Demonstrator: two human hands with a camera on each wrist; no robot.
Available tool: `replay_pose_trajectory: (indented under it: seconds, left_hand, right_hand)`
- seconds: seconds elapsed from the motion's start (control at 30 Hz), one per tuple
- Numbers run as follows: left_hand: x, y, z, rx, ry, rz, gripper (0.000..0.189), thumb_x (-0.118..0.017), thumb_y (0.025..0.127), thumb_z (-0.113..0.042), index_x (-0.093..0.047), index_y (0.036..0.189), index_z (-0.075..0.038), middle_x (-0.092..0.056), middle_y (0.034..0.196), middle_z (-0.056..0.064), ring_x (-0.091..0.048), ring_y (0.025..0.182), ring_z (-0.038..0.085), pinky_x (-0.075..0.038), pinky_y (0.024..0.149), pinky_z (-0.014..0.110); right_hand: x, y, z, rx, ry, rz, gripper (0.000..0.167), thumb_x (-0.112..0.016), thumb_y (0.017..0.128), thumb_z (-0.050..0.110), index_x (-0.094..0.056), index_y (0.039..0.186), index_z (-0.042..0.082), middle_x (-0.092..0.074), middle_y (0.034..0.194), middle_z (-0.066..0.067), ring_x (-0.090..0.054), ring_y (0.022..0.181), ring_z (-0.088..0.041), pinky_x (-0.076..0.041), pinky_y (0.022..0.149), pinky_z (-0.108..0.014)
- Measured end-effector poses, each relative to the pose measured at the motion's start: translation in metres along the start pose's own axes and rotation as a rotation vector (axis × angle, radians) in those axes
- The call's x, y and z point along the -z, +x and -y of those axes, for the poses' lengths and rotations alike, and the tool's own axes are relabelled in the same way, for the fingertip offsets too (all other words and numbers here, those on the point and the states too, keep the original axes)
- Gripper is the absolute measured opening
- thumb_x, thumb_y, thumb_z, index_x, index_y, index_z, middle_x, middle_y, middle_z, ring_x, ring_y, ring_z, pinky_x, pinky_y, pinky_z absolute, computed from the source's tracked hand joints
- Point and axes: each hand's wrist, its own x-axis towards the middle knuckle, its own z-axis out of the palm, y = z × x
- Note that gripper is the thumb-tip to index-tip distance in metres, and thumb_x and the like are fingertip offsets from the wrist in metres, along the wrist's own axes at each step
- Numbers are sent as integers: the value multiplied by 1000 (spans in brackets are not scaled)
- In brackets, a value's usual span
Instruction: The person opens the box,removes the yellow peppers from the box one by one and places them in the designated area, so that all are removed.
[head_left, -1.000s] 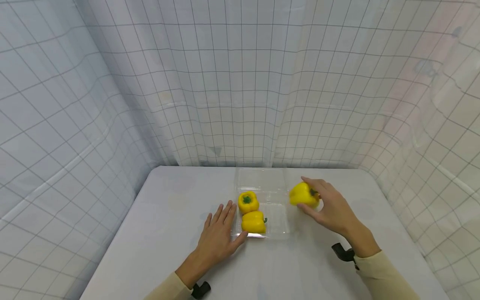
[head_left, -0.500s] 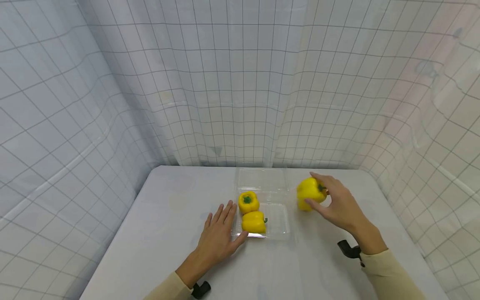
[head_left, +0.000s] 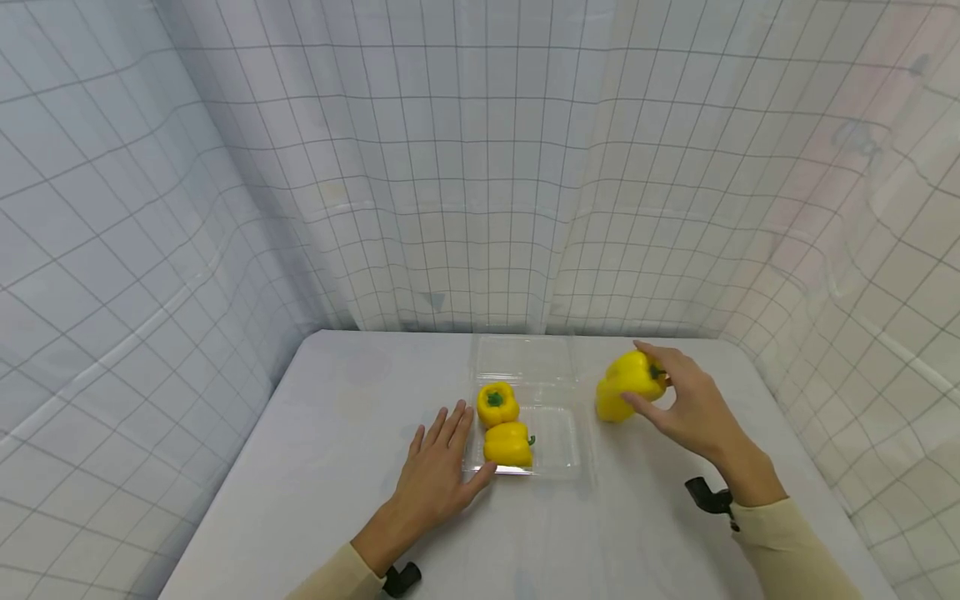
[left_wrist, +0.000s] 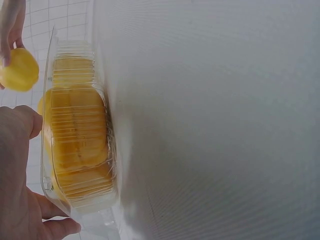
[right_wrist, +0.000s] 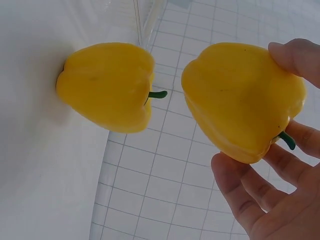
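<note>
My right hand (head_left: 686, 404) holds a yellow bell pepper (right_wrist: 242, 100) between thumb and fingers, its green stem toward the palm. Another yellow bell pepper (right_wrist: 107, 87) stands on the table just beyond it, partly covered by the held one in the head view. A clear plastic clamshell box (head_left: 555, 442) lies open mid-table. Inside, along its left side, are two more yellow peppers: one pepper (head_left: 497, 405) with its stem up, one pepper (head_left: 508, 445) on its side. My left hand (head_left: 435, 479) lies with straight fingers along the box's left edge, thumb at the front corner.
The box's clear lid (head_left: 522, 358) is folded back toward the rear of the white table (head_left: 360, 400). White grid-patterned curtains (head_left: 465, 208) hang behind the table and along both sides.
My right hand has moved right and slightly back with its pepper, away from the box. The standing pepper has come into view below it. My left hand and the box have stayed put.
</note>
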Motion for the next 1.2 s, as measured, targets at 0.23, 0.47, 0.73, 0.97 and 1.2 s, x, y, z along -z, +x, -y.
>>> replay_pose_trajectory:
  seconds: [0.23, 0.47, 0.73, 0.97, 1.2]
  left_hand:
    - [0, 1, 1, -6, -9, -10, 100, -64, 109, -72, -39, 182, -10, -36, 192, 11, -37, 177, 45, -34, 138, 80]
    - [1, 1, 1, -5, -13, -9, 99, -64, 109, -71, -39, 182, -9, -36, 192, 12, -37, 177, 45, -34, 138, 80]
    - [0, 2, 1, -2, -15, -6, 99, -65, 108, -70, -39, 182, -9, -36, 192, 12, -38, 177, 45, -34, 138, 80]
    - [0, 1, 1, -1, -11, -2, 99, -65, 108, -70, -39, 182, -10, -36, 192, 12, -38, 177, 45, -34, 138, 80]
    - [1, 1, 0, -2, -18, 3, 99, -65, 108, -69, -39, 182, -10, -36, 192, 12, -37, 177, 45, -33, 139, 80]
  right_hand:
    - [4, -2, -7, -12, -3, -11, 83, -101, 89, 13, -64, 163, 3, -77, 145, -19, -71, 111, -27, -47, 92, -7]
    - [6, -3, -12, -30, -1, -4, 82, -100, 90, 11, -63, 163, 2, -76, 145, -20, -71, 112, -28, -45, 93, -5]
    - [8, -6, -18, -52, -14, 2, 82, -99, 91, 11, -62, 164, 4, -75, 146, -20, -69, 112, -27, -49, 91, -12]
    - [11, -8, -21, -67, -6, -4, 82, -99, 90, 10, -63, 163, 2, -74, 146, -22, -68, 111, -29, -42, 93, -5]
    - [12, -12, -26, -84, -16, -15, 82, -99, 89, 9, -63, 162, 1, -74, 146, -23, -66, 111, -29, -44, 90, -9]
